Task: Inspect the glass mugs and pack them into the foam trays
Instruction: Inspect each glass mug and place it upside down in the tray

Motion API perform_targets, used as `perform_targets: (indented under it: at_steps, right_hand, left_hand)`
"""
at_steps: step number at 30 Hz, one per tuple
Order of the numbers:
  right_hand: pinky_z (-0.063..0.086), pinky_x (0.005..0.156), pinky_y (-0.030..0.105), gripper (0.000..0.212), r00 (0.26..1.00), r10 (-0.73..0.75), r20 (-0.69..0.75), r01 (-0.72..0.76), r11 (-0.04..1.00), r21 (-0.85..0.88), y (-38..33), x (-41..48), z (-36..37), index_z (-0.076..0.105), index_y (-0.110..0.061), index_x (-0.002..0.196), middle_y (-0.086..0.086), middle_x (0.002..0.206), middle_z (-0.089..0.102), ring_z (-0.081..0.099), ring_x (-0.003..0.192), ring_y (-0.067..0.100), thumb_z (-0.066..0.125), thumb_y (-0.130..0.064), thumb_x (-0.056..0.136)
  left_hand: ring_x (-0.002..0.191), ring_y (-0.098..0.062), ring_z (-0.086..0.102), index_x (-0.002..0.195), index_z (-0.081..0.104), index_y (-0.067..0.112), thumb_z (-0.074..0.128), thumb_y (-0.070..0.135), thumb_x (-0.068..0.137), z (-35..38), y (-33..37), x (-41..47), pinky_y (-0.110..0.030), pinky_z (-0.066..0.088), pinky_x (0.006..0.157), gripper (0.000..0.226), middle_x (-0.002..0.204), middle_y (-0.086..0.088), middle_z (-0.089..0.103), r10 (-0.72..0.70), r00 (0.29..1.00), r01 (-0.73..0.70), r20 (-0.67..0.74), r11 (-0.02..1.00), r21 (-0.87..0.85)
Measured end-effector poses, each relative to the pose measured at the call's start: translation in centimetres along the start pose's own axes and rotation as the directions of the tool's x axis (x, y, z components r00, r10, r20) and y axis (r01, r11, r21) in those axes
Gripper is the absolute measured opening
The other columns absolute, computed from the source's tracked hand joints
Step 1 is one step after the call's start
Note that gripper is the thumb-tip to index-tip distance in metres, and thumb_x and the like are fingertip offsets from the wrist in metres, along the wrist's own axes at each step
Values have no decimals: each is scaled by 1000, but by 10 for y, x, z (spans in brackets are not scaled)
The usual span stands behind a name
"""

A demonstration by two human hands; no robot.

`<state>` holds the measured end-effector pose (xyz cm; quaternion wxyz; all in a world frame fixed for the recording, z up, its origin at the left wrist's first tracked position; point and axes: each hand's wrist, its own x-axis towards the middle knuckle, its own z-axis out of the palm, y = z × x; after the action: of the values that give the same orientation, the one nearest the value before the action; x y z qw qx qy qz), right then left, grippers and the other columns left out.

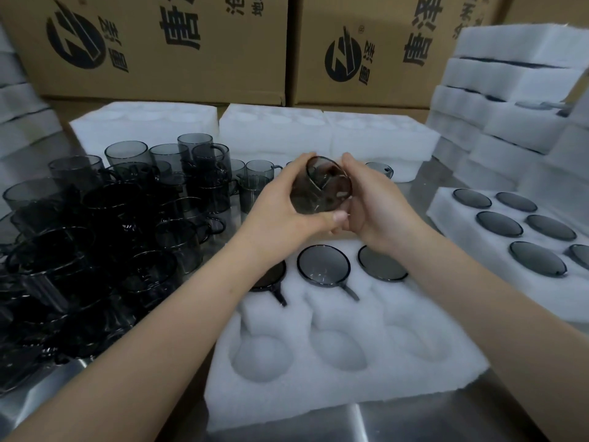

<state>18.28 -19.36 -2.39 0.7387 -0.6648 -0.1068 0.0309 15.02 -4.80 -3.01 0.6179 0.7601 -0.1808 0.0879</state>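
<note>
While hands (280, 205) (379, 208) hold one mug (318, 189), three sit packed.

A smoky glass mug (320, 186) sits tilted at centre frame, gripped between the left hand (280, 205) and right hand (379, 202). Below it, the white foam tray (318, 387) carries three seated mugs (323, 265) in its far row, handles in slots; the near pockets are unfilled. The loose mugs (127, 218) crowd the left, stacked. At right, a filled tray (446, 202) shows dark round mug ends.
</note>
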Motion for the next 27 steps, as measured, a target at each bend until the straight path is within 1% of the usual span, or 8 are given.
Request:
perform_targets:
  at_steps: [4, 6, 9, 14, 19, 23, 25, 27]
  right_hand:
    - [39, 44, 23, 25, 995, 82, 64, -88, 991, 97, -2, 0, -4, 56, -9, 95, 6, 66, 45, 46, 46, 17, 50, -33, 98]
    - [39, 43, 23, 33, 993, 104, 56, -109, 990, 93, -2, -1, -3, 49, -13, 72, 0, 52, 39, 45, 40, 17, 51, -33, 97]
    - [44, 43, 26, 40, 991, 69, 113, -69, 998, -3, -1, -3, -1, 42, -15, 61, 1, 51, 45, 49, 42, 18, 52, -30, 97]
    - [53, 51, 30, 37, 986, 7, 165, -5, 1000, -10, 2, -4, 0, 52, -11, 61, 7, 62, 53, 55, 50, 19, 55, -23, 96]
    - [44, 52, 31, 34, 989, -7, 148, 0, 999, 48, 4, 0, -4, 57, -9, 64, 2, 62, 53, 48, 51, 18, 51, -16, 96]
    - [42, 54, 27, 24, 966, -62, 251, 20, 986, 168, 4, -3, -5, 64, -9, 72, 4, 67, 50, 47, 55, 16, 53, -23, 88]
    - [42, 55, 25, 22, 944, -120, 306, 58, 977, 206, 4, -4, -6, 65, -10, 80, 5, 69, 44, 47, 56, 14, 50, -20, 92]
    - [43, 56, 24, 19, 926, -169, 336, 96, 970, 222, 5, -5, -5, 68, -9, 90, 4, 67, 45, 48, 56, 13, 50, -13, 92]
  left_hand:
    - [123, -7, 49, 121, 48, 34, 76, 28, 66, -2, 3, -1, -33, 41, 109, 62, 136, 1, 44, -55, 995, 48, -77, 994, -100]
    - [123, -12, 49, 128, 49, 23, 79, 13, 76, -4, 1, 1, -36, 41, 108, 61, 136, -5, 44, -47, 991, 35, -124, 995, -98]
    - [117, -12, 53, 124, 56, 19, 76, 1, 76, -4, -1, 2, -31, 41, 106, 56, 129, -7, 50, 22, 991, -20, -130, 1000, 15]
    - [106, 5, 54, 130, 51, 21, 79, -3, 71, -6, -2, 2, -8, 43, 92, 70, 124, 2, 55, 46, 976, -47, -213, 999, 1]
    - [97, 6, 58, 133, 51, 12, 81, -1, 70, -3, -3, 4, -9, 47, 87, 70, 109, 9, 61, -18, 965, -5, -263, 996, -89]
    - [98, -7, 66, 131, 54, 8, 77, 4, 77, -7, -3, 6, -19, 52, 87, 59, 110, -3, 68, -96, 957, 18, -275, 961, -275]
    - [102, -14, 66, 130, 54, 5, 72, 8, 83, -9, -2, 5, -26, 52, 91, 50, 107, -6, 69, -144, 953, 36, -268, 928, -371]
    - [95, -16, 68, 122, 60, 1, 66, 14, 89, -12, -2, 6, -26, 53, 83, 36, 100, -6, 70, -176, 958, 56, -227, 890, -453]
